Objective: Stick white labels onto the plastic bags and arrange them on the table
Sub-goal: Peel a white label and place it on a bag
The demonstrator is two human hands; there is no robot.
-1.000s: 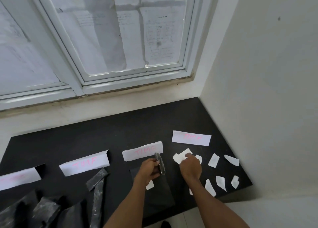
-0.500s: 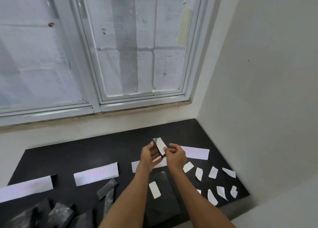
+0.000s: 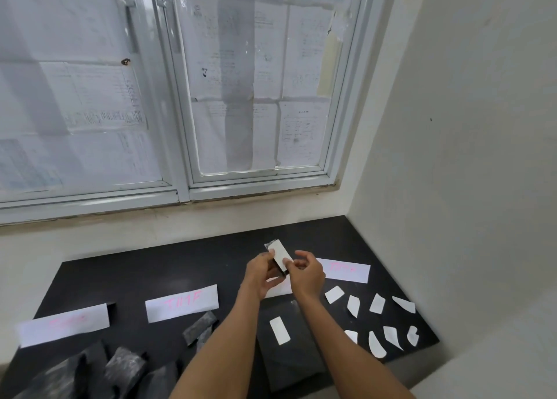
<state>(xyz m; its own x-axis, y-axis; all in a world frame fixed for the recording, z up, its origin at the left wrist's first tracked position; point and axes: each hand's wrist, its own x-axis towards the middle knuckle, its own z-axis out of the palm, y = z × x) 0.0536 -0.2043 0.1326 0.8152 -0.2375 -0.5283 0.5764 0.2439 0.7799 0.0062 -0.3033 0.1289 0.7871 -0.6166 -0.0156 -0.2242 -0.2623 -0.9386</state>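
Note:
Above the black table, my left hand grips a small folded dark plastic bag with a white label lying on its face. My left thumb presses the label's upper part. My right hand pinches the label's lower edge against the bag. Below my hands a flat black bag lies on the table with a white label stuck on it. Several loose white labels are scattered at the right.
Paper strips with pink writing lie in a row: one at far left, one left of centre, one right. Dark crumpled bags pile at the bottom left; two more lie mid-table. A wall stands close on the right.
My right hand picked a white label from the table and both hands rose; the label now lies flat on the small bag that my left hand holds.

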